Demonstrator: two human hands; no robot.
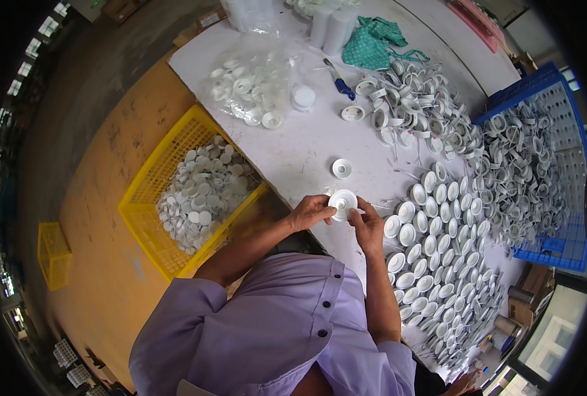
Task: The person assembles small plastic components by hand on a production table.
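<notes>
Between my two hands is a round white plastic part (343,202) with a raised ring at its centre, held just over the table's near edge. My left hand (310,212) pinches its left rim, thumb on top. My right hand (368,224) grips the opposite side, its thumb at the lower rim. A similar white ring part (341,169) lies on the table just beyond. To the right of my right hand, many white round parts with wires (432,247) lie in slanting rows.
A yellow basket (149,191) of white discs stands left of the table (293,155). At the back lie a clear bag of white rings (247,89), a blue-handled cutter (341,82) and a green cloth (374,46). Wired rings (415,109) heap towards a blue crate (574,125) at right.
</notes>
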